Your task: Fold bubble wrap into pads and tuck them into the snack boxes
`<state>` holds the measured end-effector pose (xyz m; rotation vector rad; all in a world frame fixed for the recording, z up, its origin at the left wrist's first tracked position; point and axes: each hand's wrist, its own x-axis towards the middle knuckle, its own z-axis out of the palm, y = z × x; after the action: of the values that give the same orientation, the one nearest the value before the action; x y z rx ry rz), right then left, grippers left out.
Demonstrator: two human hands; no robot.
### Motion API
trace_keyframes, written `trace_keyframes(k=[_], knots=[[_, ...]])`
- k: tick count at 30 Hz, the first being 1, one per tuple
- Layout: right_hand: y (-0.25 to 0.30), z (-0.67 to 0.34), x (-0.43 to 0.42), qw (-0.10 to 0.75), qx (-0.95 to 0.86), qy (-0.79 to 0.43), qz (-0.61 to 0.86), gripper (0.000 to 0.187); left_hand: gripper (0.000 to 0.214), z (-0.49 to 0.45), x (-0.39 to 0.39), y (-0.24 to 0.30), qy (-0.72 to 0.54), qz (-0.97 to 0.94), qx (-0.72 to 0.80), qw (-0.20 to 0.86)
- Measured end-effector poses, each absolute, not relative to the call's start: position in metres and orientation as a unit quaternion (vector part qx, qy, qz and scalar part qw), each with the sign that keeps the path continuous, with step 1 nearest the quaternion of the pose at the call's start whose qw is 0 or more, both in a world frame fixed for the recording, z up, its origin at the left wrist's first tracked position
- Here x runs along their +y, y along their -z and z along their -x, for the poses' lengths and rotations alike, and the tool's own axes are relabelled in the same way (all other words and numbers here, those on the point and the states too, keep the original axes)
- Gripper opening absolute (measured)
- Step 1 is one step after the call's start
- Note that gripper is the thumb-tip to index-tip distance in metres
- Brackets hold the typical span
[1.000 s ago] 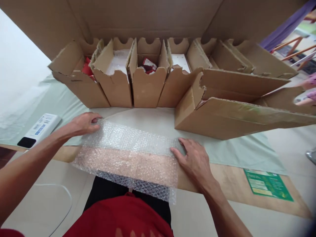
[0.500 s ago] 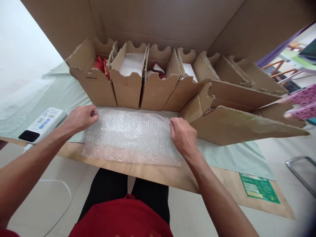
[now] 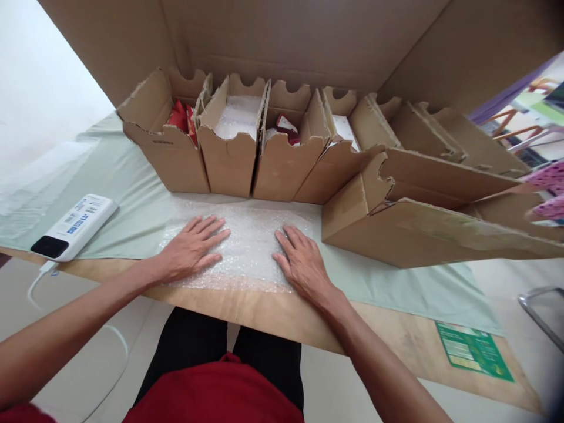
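Observation:
A clear sheet of bubble wrap (image 3: 247,247) lies flat at the front of the table, its near edge over the bare wood. My left hand (image 3: 191,247) rests on its left part, palm down, fingers spread. On the right part lies my right hand (image 3: 302,258), also flat with the fingers apart. Neither hand grips anything. Just beyond the sheet stands a row of open cardboard bins; one bin (image 3: 231,161) has folded bubble wrap (image 3: 238,116) in it.
Left of the sheet lies a white power bank (image 3: 74,228) with a white cable (image 3: 33,288). Red packets (image 3: 180,117) fill the leftmost bin. A larger cardboard bin (image 3: 423,229) stands at the right. A green printed card (image 3: 473,351) lies on the wooden edge (image 3: 247,308).
Both hands have let go of the sheet's sides and moved inward, fingers opened. The bubble wrap, held up by its sides before, now lies flat under my palms.

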<state>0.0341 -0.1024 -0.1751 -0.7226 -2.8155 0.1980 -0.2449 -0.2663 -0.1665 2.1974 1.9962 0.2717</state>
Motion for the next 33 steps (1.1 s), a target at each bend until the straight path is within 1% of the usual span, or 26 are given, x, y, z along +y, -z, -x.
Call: trace_keyframes(k=[2,5,8,11,16,21,24,28,30,33], knots=[[0.176,-0.061,-0.104,0.118,-0.959,-0.064,0.251,0.043,0.057,0.256,-0.279,0.171,-0.085,-0.719,0.686,0.073],[0.170,-0.109,-0.115,0.156,-0.947,-0.074,0.271,0.039,0.057,0.264,-0.304,0.169,-0.097,-0.696,0.710,0.039],[0.161,-0.137,-0.133,0.176,-0.949,-0.095,0.244,0.037,0.057,0.252,-0.321,0.160,-0.125,-0.713,0.689,0.029],[0.161,-0.135,-0.145,0.161,-0.963,-0.099,0.192,0.034,0.056,0.230,-0.326,0.156,-0.136,-0.745,0.651,0.048],[0.168,-0.114,-0.142,0.190,-0.959,-0.065,0.199,0.029,0.057,0.215,-0.324,0.157,-0.132,-0.747,0.649,0.057],[0.151,-0.118,-0.139,0.233,-0.943,-0.130,0.201,0.025,0.056,0.217,-0.329,0.152,-0.133,-0.746,0.651,0.037],[0.144,-0.126,-0.141,0.210,-0.944,-0.150,0.204,0.021,0.054,0.218,-0.331,0.149,-0.138,-0.749,0.647,0.034],[0.153,-0.126,-0.141,0.156,-0.968,-0.068,0.183,0.022,0.048,0.218,-0.331,0.148,-0.140,-0.749,0.646,0.041],[0.159,-0.122,-0.139,0.158,-0.969,-0.049,0.186,0.026,0.048,0.216,-0.330,0.148,-0.138,-0.747,0.649,0.038],[0.154,-0.119,-0.139,0.178,-0.960,-0.098,0.191,0.025,0.051,0.210,-0.328,0.148,-0.130,-0.751,0.647,0.025]])
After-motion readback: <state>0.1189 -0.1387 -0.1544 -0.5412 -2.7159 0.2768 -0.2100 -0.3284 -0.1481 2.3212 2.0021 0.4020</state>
